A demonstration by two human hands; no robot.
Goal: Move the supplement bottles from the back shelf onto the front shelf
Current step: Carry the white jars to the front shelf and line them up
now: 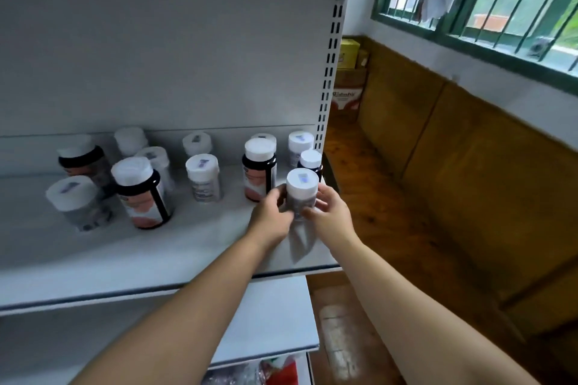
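Your left hand [270, 216] and right hand [331, 212] met near the front right corner of the shelf [140, 262], fingers [276, 197] of both curled round one upright white-capped supplement bottle [301, 194]; whether its base touched the shelf was hidden by your hands. Just behind it stood a small dark bottle [310, 162] and, to its left, a taller dark bottle [259, 172]. More bottles were spread toward the back edge and left end.
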